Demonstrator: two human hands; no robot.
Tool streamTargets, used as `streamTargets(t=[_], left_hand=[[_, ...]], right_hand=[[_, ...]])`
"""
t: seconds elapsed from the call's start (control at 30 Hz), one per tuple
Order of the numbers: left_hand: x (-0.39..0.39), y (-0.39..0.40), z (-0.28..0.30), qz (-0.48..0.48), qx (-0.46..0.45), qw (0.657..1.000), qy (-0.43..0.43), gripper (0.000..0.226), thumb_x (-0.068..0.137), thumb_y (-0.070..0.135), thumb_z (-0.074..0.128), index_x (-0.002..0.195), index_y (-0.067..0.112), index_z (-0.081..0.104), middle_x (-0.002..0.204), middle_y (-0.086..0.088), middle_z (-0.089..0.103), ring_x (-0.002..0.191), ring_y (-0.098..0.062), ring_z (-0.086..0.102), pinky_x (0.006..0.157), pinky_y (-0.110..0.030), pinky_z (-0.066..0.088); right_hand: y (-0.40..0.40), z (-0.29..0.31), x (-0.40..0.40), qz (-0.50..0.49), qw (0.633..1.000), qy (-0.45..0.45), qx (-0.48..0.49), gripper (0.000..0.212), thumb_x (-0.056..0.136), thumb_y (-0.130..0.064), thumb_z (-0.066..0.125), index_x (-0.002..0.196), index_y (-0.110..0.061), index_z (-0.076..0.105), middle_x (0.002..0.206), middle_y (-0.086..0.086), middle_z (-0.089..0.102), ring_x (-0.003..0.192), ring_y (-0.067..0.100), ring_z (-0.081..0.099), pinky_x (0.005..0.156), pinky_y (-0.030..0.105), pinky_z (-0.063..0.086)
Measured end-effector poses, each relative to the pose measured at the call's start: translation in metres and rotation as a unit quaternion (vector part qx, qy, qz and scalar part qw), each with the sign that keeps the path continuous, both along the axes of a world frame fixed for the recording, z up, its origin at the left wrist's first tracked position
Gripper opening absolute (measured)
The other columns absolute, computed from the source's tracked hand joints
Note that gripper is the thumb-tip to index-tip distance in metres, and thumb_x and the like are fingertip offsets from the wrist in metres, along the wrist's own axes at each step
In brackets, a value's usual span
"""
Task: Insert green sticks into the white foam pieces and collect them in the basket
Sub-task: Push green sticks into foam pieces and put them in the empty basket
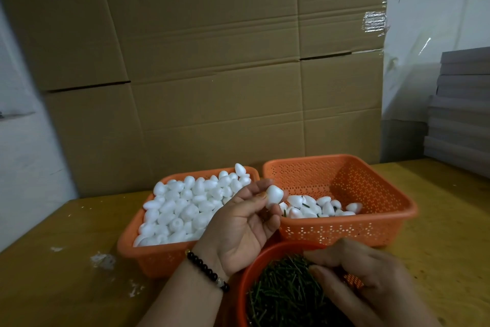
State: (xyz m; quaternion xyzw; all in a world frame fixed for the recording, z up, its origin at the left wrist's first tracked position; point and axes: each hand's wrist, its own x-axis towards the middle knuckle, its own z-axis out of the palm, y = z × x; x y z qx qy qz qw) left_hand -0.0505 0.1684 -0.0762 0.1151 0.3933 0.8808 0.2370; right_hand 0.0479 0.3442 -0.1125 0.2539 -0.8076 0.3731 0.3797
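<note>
Head view, near edge: a round orange bowl (245, 281) of green sticks (281, 297) is cut off by the bottom of the frame, and its right rim is hidden behind the right hand (363, 276). That hand lies over the sticks with fingers curled and thumb drawn toward the fingertips; whether a stick is pinched between them cannot be made out, since the fingertips cover the spot. The forearm runs out of frame at lower right.

Left hand (241, 223) is raised palm-up just beyond the bowl, a dark bead bracelet (206, 269) on the wrist. Its thumb and fingertips grasp one white foam piece (274, 195), held clear of the palm and above the gap between the two baskets; no stick shows in that piece.

Behind, the left orange basket (156, 257) is heaped with plain foam pieces (185, 207); its near right corner is hidden by the left wrist. The right orange basket (371, 226) touches or nearly touches it and holds a small cluster of finished pieces (318, 208) along the front wall, short green stubs showing among them; most of its floor is bare.

Wooden table (66, 273) carries white crumbs at left and has open surface on both sides. Cardboard sheets (212, 61) stand close behind the baskets.
</note>
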Motion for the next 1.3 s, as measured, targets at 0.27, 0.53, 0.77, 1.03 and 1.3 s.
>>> streamTargets(t=[0.27, 0.53, 0.77, 1.03, 1.3], left_hand=[[0.001, -0.001, -0.002, -0.012, -0.042, 0.999, 0.015, 0.036, 0.074, -0.009, 0.059, 0.108, 0.000, 0.067, 0.082, -0.013, 0.062, 0.062, -0.014, 0.058, 0.052, -0.021, 0.051], [0.011, 0.000, -0.001, -0.074, -0.073, 0.994, 0.036, 0.038, 0.071, 0.002, 0.071, 0.106, 0.002, 0.056, 0.094, -0.021, 0.063, 0.071, -0.024, 0.066, 0.058, -0.030, 0.058], [0.019, 0.006, -0.001, -0.111, -0.076, 0.990, 0.037, 0.034, 0.074, 0.000, 0.069, 0.104, -0.001, 0.054, 0.089, -0.021, 0.067, 0.077, -0.027, 0.069, 0.063, -0.032, 0.060], [0.024, 0.010, -0.002, -0.116, -0.096, 0.988, 0.043, 0.027, 0.075, 0.000, 0.068, 0.100, 0.000, 0.057, 0.088, -0.020, 0.066, 0.075, -0.027, 0.069, 0.062, -0.030, 0.059], [0.025, 0.014, -0.008, -0.123, -0.115, 0.985, 0.046, 0.025, 0.076, 0.000, 0.068, 0.099, 0.001, 0.058, 0.087, -0.021, 0.066, 0.074, -0.027, 0.068, 0.061, -0.030, 0.059]], right_hand=[[0.000, -0.001, -0.001, -0.019, 0.999, 0.021, -0.045, 0.026, 0.083, -0.027, 0.058, 0.104, -0.026, 0.073, 0.087, -0.015, 0.060, 0.078, 0.001, 0.062, 0.066, 0.009, 0.047], [0.004, -0.003, -0.004, -0.070, 0.991, 0.052, -0.097, 0.026, 0.073, -0.012, 0.072, 0.096, -0.022, 0.074, 0.095, -0.018, 0.069, 0.087, -0.004, 0.066, 0.075, 0.010, 0.049], [0.006, -0.005, -0.006, -0.082, 0.984, 0.037, -0.150, 0.023, 0.063, -0.013, 0.075, 0.083, -0.024, 0.075, 0.082, -0.018, 0.072, 0.073, -0.004, 0.068, 0.063, 0.015, 0.055], [0.007, -0.009, -0.010, -0.124, 0.983, 0.043, -0.129, 0.021, 0.062, -0.024, 0.086, 0.075, -0.026, 0.069, 0.076, -0.019, 0.068, 0.071, -0.011, 0.064, 0.064, 0.001, 0.046], [0.010, -0.011, -0.014, -0.120, 0.987, 0.071, -0.081, 0.012, 0.073, -0.032, 0.069, 0.072, -0.020, 0.070, 0.083, -0.014, 0.064, 0.079, -0.008, 0.061, 0.069, 0.004, 0.044]])
